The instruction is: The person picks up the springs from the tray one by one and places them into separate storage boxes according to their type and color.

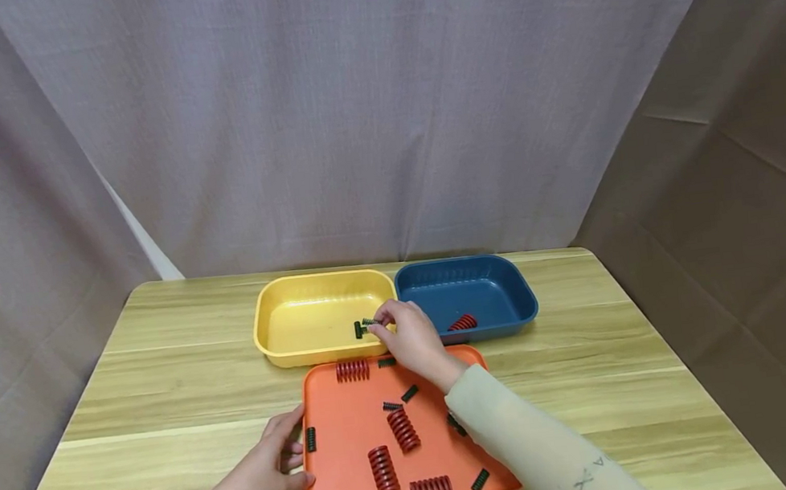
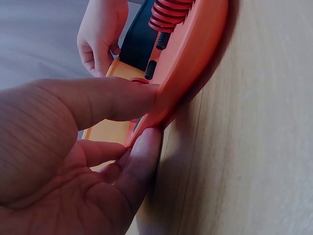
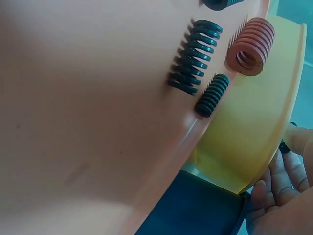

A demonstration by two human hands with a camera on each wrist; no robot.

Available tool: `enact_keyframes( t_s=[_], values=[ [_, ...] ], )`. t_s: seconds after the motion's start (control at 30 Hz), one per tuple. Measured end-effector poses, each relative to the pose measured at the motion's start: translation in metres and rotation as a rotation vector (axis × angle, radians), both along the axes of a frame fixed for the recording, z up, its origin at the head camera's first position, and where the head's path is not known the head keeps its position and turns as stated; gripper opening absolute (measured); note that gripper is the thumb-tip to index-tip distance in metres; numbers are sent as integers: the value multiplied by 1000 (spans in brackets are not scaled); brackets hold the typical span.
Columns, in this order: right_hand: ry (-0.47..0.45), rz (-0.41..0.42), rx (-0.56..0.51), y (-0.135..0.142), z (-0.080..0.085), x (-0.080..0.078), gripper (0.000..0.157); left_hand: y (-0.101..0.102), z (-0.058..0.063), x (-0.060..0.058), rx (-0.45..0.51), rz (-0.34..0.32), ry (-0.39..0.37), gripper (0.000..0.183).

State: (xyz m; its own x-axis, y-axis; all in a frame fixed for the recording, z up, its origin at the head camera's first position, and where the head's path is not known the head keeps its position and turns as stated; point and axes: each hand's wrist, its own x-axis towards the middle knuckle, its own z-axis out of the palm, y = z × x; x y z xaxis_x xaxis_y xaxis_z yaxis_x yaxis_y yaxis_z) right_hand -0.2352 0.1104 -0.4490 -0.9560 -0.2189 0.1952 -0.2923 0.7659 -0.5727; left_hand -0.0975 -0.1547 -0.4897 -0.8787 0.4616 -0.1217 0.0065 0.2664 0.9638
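My right hand (image 1: pixel 415 343) reaches over the near right part of the yellow bin (image 1: pixel 333 355), pinching a small dark spring (image 3: pixel 284 146) between thumb and fingers. Close to the fingertips, small dark green springs (image 1: pixel 358 330) lie on the bin floor. My left hand (image 1: pixel 262 470) grips the left rim of the orange tray (image 1: pixel 342 433), thumb and fingers spread along the edge. Thick red springs (image 1: pixel 383 471) and small dark green springs (image 1: pixel 480 481) are scattered over the tray. One dark green spring (image 1: pixel 311 439) lies beside the left fingers.
A blue bin (image 1: pixel 494 298) stands against the yellow one on the right, with a red spring (image 1: pixel 462 323) inside. Both bins sit right behind the tray on a wooden table (image 1: pixel 161 384). A grey curtain (image 1: pixel 350 120) hangs behind the table.
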Motion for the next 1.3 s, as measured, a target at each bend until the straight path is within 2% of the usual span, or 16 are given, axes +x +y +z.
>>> enact_keyframes(
  t_s=[0.33, 0.77, 1.03, 1.3],
  values=[
    [57, -2, 62, -10, 2, -9, 14, 0, -1, 0, 7, 3, -2, 96],
    [86, 8, 69, -31, 3, -14, 13, 2, 1, 0, -4, 5, 12, 95],
    [41, 41, 45, -26, 3, -12, 39, 2, 3, 1, -10, 2, 8, 95],
    [3, 46, 27, -15, 9, -6, 44, 2, 2, 2, -8, 4, 9, 95]
  ],
)
